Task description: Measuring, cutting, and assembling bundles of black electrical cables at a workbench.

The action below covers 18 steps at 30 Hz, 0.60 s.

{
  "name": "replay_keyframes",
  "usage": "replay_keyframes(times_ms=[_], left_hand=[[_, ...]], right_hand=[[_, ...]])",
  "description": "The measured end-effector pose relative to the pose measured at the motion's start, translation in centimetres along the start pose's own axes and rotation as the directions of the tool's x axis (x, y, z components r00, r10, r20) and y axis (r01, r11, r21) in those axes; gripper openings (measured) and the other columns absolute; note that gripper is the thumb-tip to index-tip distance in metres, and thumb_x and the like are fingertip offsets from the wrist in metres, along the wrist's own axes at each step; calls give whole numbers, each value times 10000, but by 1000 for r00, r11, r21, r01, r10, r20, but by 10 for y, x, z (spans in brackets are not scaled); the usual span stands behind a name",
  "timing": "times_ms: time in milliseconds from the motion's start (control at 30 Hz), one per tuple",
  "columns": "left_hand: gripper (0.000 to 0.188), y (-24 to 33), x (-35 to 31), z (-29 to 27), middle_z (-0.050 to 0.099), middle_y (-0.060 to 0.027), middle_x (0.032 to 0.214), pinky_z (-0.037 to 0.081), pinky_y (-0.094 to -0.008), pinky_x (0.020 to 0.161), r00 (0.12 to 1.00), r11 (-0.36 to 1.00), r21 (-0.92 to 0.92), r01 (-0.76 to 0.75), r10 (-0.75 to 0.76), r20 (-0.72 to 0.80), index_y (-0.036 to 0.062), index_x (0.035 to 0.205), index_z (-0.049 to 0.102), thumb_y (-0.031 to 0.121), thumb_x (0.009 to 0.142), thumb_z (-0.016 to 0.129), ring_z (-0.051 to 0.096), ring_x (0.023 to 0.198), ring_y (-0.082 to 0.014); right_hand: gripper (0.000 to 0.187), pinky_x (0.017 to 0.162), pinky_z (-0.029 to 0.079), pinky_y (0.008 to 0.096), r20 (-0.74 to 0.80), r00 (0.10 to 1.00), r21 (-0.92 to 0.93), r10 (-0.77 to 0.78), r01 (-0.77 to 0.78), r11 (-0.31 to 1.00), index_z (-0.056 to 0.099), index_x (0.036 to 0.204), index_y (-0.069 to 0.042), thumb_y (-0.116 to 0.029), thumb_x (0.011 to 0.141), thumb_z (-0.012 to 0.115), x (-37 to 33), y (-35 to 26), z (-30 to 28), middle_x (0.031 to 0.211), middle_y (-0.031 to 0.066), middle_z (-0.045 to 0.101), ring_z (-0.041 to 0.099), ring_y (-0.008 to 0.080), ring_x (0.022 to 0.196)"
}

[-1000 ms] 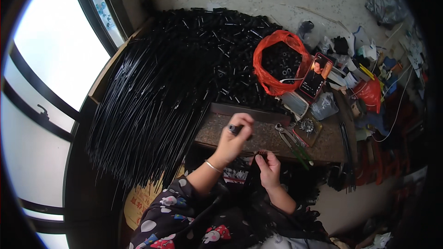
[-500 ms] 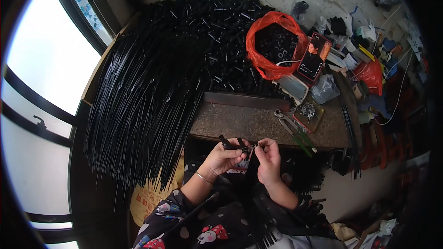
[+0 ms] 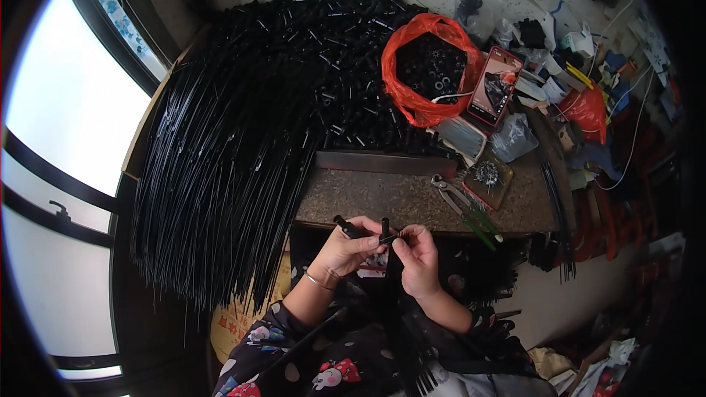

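Just off the near edge of the worktable point(image 3: 353, 195), both my hands meet in front of my lap. My left hand point(image 3: 344, 254), with a bracelet at the wrist, is closed on slim black tubes point(image 3: 341, 225). One black tube point(image 3: 384, 227) stands up by its thumb and fingertips. My right hand point(image 3: 419, 261) pinches thin dark pieces against that tube; they are too fine to name. Long thin black rods point(image 3: 412, 353) lie over my lap.
Black tubes point(image 3: 294, 37) with long rods point(image 3: 213, 206) cover the table's left and back. A metal bar point(image 3: 382, 162) edges the pile. Rightward are a red plastic bag point(image 3: 396, 95) of small rings, a phone point(image 3: 494, 95), green-handled pliers point(image 3: 471, 217) and metal pins point(image 3: 487, 173).
My hands have come slightly closer together, and the thin pieces now sit against the upright tube. The tubes in my left hand stand out more. The phone's picture has changed.
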<state>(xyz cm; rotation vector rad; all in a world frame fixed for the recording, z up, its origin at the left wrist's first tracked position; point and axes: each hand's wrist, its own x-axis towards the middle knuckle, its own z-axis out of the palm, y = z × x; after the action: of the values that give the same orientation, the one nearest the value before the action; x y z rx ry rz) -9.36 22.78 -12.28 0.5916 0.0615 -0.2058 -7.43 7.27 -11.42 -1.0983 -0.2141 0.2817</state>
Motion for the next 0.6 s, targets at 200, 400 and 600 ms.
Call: replay_keyframes(times_ms=[200,400,600], left_hand=[[171,1,0,-1,596,-151,967,528,-259,726,1000,999,-37,8,-8,-4,-22,941,566,-27,780,624,611,780,-177],[173,2,-2,4,571,-120,971,504,-255,722,996,985,144,-91,92,-1,-29,936,586,-26,769,632,591,795,-169],[256,3,-9,12,582,-57,910,484,-242,715,945,805,506,-310,319,73,-23,992,593,-47,744,650,586,791,-132]], right_hand=[[171,796,397,213,48,997,93,62,-67,993,476,978,-37,-37,845,583,-2,1,1,913,15,521,501,78,844],[175,756,425,202,34,999,35,0,-1,999,468,1002,-32,-57,862,572,0,2,0,893,16,528,520,72,808],[188,752,424,199,36,999,50,18,-20,999,469,1004,-34,-82,862,583,0,1,0,895,15,539,525,73,804]])
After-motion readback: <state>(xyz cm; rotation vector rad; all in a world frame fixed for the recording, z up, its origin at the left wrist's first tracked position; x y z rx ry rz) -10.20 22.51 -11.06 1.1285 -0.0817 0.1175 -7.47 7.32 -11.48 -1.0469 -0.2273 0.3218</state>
